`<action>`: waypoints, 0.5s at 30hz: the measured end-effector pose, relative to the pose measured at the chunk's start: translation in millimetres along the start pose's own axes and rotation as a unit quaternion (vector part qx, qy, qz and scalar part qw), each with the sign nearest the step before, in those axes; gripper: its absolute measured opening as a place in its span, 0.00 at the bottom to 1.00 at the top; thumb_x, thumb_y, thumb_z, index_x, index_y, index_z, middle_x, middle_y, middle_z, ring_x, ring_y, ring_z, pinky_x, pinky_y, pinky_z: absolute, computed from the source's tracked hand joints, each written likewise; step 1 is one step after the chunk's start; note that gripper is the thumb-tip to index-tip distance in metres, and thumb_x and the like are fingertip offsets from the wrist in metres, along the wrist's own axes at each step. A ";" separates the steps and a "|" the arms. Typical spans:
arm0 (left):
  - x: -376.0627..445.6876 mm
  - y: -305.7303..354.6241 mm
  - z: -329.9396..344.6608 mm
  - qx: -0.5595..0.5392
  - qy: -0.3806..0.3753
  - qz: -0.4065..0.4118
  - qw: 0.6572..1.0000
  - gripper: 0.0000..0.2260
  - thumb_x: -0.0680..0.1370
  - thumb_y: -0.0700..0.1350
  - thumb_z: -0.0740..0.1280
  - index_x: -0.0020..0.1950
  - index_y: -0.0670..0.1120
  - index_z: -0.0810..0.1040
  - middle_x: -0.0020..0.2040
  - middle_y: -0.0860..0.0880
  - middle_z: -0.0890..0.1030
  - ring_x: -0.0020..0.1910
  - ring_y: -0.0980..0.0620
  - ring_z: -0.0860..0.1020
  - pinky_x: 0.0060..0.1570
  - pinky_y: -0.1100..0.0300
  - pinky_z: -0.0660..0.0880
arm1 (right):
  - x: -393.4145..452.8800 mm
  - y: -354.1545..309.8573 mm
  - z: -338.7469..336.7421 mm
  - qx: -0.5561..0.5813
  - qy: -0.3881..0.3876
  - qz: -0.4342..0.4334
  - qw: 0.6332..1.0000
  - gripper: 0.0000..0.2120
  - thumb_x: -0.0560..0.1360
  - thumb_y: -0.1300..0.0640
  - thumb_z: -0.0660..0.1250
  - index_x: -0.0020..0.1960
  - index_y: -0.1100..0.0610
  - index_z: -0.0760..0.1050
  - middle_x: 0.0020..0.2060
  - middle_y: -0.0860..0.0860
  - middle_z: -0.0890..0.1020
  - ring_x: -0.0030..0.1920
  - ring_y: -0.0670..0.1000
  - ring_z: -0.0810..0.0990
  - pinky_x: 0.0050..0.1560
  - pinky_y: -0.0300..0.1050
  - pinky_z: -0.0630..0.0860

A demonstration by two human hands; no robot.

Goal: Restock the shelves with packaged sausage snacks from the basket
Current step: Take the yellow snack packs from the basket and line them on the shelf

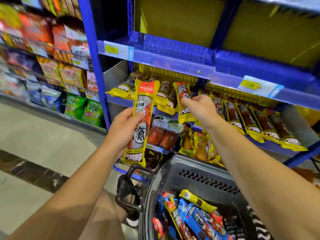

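Left hand point(123, 129) grips a yellow sausage pack point(139, 123) upright around its middle, off the shelf; right hand point(201, 108) pinches another pack point(185, 101) at the blue shelf's point(173, 61) front edge, above the basket point(204, 177).

Single head-worn wide-angle view, looking forward and down, close to blue shelves point(173, 56) and basket point(199, 172)

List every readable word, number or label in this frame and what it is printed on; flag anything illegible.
"氣": large character on the yellow sausage pack gripped by the left hand.
"汁味": smaller print higher on that pack.
"烤肠": bottom band of that pack, probable reading.
Red top band of that pack: too blurred.
Pack held by the right hand: print blurred.
Yellow price tags on the blue shelf edge: digits unreadable.
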State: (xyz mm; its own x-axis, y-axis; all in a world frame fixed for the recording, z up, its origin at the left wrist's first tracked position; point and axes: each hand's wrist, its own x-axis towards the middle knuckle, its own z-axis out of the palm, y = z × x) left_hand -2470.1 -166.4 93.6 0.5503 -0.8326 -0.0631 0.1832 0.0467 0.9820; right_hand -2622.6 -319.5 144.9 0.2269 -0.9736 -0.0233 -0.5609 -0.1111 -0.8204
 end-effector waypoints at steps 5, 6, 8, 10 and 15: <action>9.0 -2.9 -0.5 -0.011 -0.011 -0.006 1.000 0.07 0.81 0.44 0.64 0.52 0.45 0.81 0.43 0.46 0.85 0.39 0.51 0.83 0.39 0.59 0.78 | 9.8 -8.9 12.1 -0.007 0.035 -0.015 0.999 0.25 0.76 0.47 0.69 0.64 0.65 0.73 0.58 0.62 0.79 0.50 0.58 0.77 0.56 0.57 0.74; 10.0 -2.7 0.3 -0.013 -0.012 -0.007 1.000 0.07 0.81 0.44 0.64 0.53 0.45 0.81 0.43 0.46 0.85 0.39 0.52 0.83 0.39 0.59 0.78 | 10.4 -10.8 13.9 -0.014 0.042 -0.020 0.999 0.25 0.76 0.48 0.68 0.63 0.66 0.74 0.58 0.63 0.79 0.52 0.61 0.78 0.56 0.58 0.75; 10.7 -2.8 2.3 -0.019 -0.012 -0.012 1.000 0.07 0.81 0.44 0.64 0.53 0.45 0.80 0.42 0.48 0.85 0.38 0.53 0.83 0.36 0.61 0.77 | 11.1 -12.3 16.2 -0.024 0.037 -0.020 0.999 0.26 0.76 0.48 0.68 0.65 0.67 0.73 0.58 0.64 0.79 0.56 0.63 0.78 0.57 0.59 0.75; 10.9 -3.5 3.7 -0.017 -0.014 -0.017 1.000 0.07 0.81 0.45 0.64 0.53 0.44 0.80 0.41 0.48 0.85 0.37 0.53 0.83 0.36 0.61 0.77 | 13.5 -8.4 17.7 -0.028 0.013 -0.020 0.999 0.29 0.76 0.47 0.69 0.69 0.64 0.70 0.59 0.61 0.78 0.56 0.60 0.78 0.56 0.58 0.77; 11.0 -3.3 8.6 -0.027 -0.018 -0.031 0.999 0.09 0.81 0.46 0.63 0.54 0.43 0.79 0.38 0.48 0.84 0.35 0.53 0.82 0.37 0.58 0.76 | 1.1 8.9 19.1 -0.110 0.042 -0.158 0.980 0.25 0.77 0.46 0.66 0.71 0.53 0.70 0.67 0.52 0.71 0.62 0.52 0.73 0.61 0.49 0.71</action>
State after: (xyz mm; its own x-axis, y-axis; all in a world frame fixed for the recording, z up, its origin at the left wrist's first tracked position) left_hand -2471.7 -180.4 91.2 0.5073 -0.8539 -0.1162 0.2598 0.0230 0.9654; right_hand -2612.1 -317.7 126.6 0.3555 -0.8958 0.2666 -0.6331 -0.4406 -0.6364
